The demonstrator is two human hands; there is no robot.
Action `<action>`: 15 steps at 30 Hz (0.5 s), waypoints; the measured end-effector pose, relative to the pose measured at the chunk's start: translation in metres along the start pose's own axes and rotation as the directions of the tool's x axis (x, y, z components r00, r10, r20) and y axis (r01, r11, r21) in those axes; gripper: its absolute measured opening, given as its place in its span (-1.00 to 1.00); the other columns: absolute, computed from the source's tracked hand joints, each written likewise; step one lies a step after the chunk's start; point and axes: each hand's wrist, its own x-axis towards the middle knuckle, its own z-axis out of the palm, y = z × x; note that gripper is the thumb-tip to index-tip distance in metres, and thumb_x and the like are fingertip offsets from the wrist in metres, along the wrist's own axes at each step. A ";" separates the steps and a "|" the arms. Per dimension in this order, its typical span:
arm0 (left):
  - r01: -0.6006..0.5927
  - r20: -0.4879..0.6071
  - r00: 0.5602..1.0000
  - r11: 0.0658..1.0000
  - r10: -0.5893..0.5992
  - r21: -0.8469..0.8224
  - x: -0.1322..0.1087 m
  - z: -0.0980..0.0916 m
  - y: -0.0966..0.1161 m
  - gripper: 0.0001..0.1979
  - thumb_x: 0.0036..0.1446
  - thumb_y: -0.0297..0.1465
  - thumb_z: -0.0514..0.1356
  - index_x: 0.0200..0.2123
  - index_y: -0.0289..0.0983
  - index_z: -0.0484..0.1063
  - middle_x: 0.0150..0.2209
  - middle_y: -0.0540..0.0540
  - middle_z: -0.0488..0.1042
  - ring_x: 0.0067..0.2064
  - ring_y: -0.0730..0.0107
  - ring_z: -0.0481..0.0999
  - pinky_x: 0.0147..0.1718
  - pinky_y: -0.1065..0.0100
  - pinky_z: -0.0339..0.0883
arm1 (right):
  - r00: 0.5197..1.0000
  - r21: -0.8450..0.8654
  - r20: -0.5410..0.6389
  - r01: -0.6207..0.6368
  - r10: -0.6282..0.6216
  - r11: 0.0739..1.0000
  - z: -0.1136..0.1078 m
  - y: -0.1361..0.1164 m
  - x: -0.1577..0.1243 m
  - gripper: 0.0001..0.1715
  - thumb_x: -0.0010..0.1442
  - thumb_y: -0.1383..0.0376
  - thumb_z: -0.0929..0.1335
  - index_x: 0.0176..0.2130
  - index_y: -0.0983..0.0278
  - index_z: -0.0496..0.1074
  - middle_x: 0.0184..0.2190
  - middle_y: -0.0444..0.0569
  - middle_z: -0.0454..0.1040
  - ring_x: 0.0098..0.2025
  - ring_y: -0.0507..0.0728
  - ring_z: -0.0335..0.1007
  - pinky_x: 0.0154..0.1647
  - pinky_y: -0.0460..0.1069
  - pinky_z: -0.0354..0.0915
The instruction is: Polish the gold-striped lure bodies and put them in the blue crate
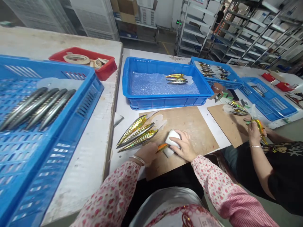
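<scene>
orange lure (162, 147) juts from the left hand (149, 152), pinched there, toward a white block (172, 137) clamped by the right hand (186, 147); forearms angle inward

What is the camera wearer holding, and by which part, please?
The right grip has a white block by its top and right side; the left grip holds an orange piece, exactly where is hidden.

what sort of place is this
Probably a small factory or workshop: blue plastic trays hold shiny, slender fish-shaped pieces, tall metal shelf racks stand behind, and a black-shirted person sits alongside with similar pieces.
</scene>
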 end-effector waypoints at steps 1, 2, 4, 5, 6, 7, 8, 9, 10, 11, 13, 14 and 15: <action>0.012 0.011 1.000 1.000 -0.012 0.011 0.000 -0.001 0.000 -0.80 0.16 -0.32 0.10 -0.22 -0.30 0.43 -0.32 -0.14 0.55 -0.28 0.26 0.51 -0.26 0.31 0.32 | 0.999 0.007 0.028 0.024 -0.025 1.000 -0.003 0.002 0.001 -0.68 0.26 0.14 0.42 0.01 0.12 0.47 0.19 0.00 0.13 0.12 0.35 0.11 0.11 0.24 0.14; 0.019 0.016 1.000 1.000 -0.019 0.019 0.000 -0.002 0.001 -0.80 0.16 -0.32 0.11 -0.23 -0.31 0.43 -0.32 -0.15 0.55 -0.27 0.24 0.52 -0.27 0.30 0.33 | 0.998 0.007 0.043 0.040 -0.041 0.999 -0.009 0.007 0.001 -0.68 0.26 0.14 0.42 0.00 0.12 0.48 0.18 0.00 0.15 0.10 0.35 0.12 0.09 0.24 0.15; 0.020 0.009 1.000 0.999 -0.020 0.027 -0.001 -0.002 0.004 -0.78 0.16 -0.30 0.12 -0.22 -0.33 0.43 -0.27 -0.20 0.54 -0.22 0.18 0.53 -0.25 0.27 0.35 | 0.997 -0.010 0.059 0.049 -0.048 0.999 -0.024 0.022 0.002 -0.71 0.27 0.12 0.41 -0.03 0.13 0.50 0.13 0.03 0.21 0.07 0.35 0.16 0.05 0.26 0.17; 0.021 -0.003 1.000 0.999 -0.020 0.029 -0.002 -0.002 0.005 -0.78 0.17 -0.31 0.11 -0.21 -0.34 0.43 -0.24 -0.23 0.54 -0.19 0.14 0.53 -0.23 0.24 0.35 | 0.996 -0.021 0.075 0.046 -0.045 0.999 -0.030 0.028 0.002 -0.73 0.28 0.11 0.41 -0.04 0.13 0.51 0.11 0.03 0.23 0.06 0.36 0.16 0.04 0.26 0.18; 0.021 -0.014 1.000 0.999 -0.021 0.030 -0.003 -0.002 0.007 -0.77 0.18 -0.33 0.10 -0.20 -0.35 0.42 -0.22 -0.25 0.53 -0.16 0.11 0.53 -0.20 0.22 0.36 | 0.995 -0.026 0.093 0.049 -0.046 0.998 -0.033 0.032 0.003 -0.73 0.28 0.11 0.40 -0.05 0.13 0.51 0.10 0.03 0.24 0.06 0.36 0.16 0.03 0.27 0.18; 0.023 -0.019 1.000 0.999 -0.023 0.034 -0.004 -0.002 0.010 -0.77 0.18 -0.34 0.09 -0.18 -0.36 0.42 -0.20 -0.26 0.53 -0.15 0.09 0.53 -0.18 0.20 0.36 | 0.992 -0.018 0.114 0.059 -0.056 0.998 -0.034 0.033 0.005 -0.73 0.28 0.11 0.41 -0.04 0.12 0.51 0.10 0.03 0.24 0.07 0.36 0.16 0.03 0.26 0.18; 0.031 -0.021 0.999 0.999 -0.030 0.041 -0.004 -0.001 0.012 -0.76 0.19 -0.35 0.08 -0.16 -0.37 0.41 -0.19 -0.27 0.53 -0.14 0.09 0.53 -0.16 0.18 0.37 | 0.989 -0.001 0.132 0.073 -0.073 0.997 -0.031 0.031 0.007 -0.72 0.28 0.11 0.40 -0.04 0.12 0.50 0.11 0.03 0.24 0.08 0.36 0.15 0.04 0.26 0.17; 0.039 -0.021 0.999 0.998 -0.038 0.048 -0.005 -0.001 0.014 -0.76 0.20 -0.36 0.07 -0.15 -0.37 0.41 -0.18 -0.28 0.53 -0.13 0.09 0.53 -0.15 0.18 0.37 | 0.985 0.025 0.144 0.089 -0.092 0.996 -0.026 0.027 0.011 -0.71 0.29 0.11 0.39 -0.02 0.12 0.50 0.12 0.02 0.23 0.10 0.35 0.14 0.05 0.25 0.17; 0.048 -0.024 0.999 0.997 -0.047 0.056 -0.005 0.000 0.017 -0.75 0.20 -0.37 0.06 -0.13 -0.37 0.40 -0.17 -0.28 0.52 -0.13 0.09 0.53 -0.14 0.17 0.38 | 0.981 0.059 0.158 0.108 -0.116 0.992 -0.021 0.023 0.015 -0.71 0.31 0.10 0.38 -0.01 0.12 0.49 0.13 0.02 0.22 0.10 0.34 0.14 0.05 0.24 0.18; 0.053 -0.033 0.998 0.997 -0.051 0.062 -0.006 0.001 0.019 -0.75 0.21 -0.39 0.04 -0.12 -0.38 0.40 -0.17 -0.29 0.52 -0.13 0.09 0.53 -0.14 0.15 0.38 | 0.975 0.098 0.173 0.124 -0.140 0.987 -0.018 0.020 0.019 -0.69 0.33 0.08 0.35 0.00 0.13 0.48 0.14 0.02 0.22 0.10 0.33 0.14 0.06 0.23 0.18; 0.047 -0.055 0.998 0.996 -0.043 0.070 -0.010 0.004 0.024 -0.73 0.20 -0.46 0.00 -0.10 -0.43 0.38 -0.18 -0.35 0.51 -0.14 0.03 0.53 -0.16 0.10 0.39 | 0.962 0.155 0.201 0.154 -0.183 0.976 -0.021 0.022 0.023 -0.60 0.36 -0.01 0.27 -0.01 0.14 0.50 0.11 0.04 0.26 0.08 0.33 0.18 0.05 0.23 0.20; 0.035 -0.064 0.997 0.997 -0.031 0.070 -0.013 0.006 0.026 -0.71 0.18 -0.49 -0.02 -0.10 -0.46 0.38 -0.20 -0.38 0.50 -0.15 0.00 0.53 -0.19 0.08 0.39 | 0.963 0.164 0.193 0.156 -0.187 0.974 -0.028 0.028 0.023 -0.53 0.37 -0.07 0.23 -0.05 0.14 0.52 0.07 0.06 0.29 0.06 0.34 0.21 0.05 0.25 0.21; 0.023 -0.065 0.998 0.997 -0.019 0.067 -0.016 0.008 0.027 -0.70 0.17 -0.51 -0.04 -0.10 -0.48 0.37 -0.20 -0.40 0.50 -0.16 -0.01 0.54 -0.22 0.07 0.40 | 0.976 0.125 0.157 0.133 -0.152 0.983 -0.035 0.037 0.020 -0.47 0.34 -0.13 0.22 -0.10 0.14 0.54 0.02 0.09 0.32 0.01 0.36 0.25 0.03 0.28 0.21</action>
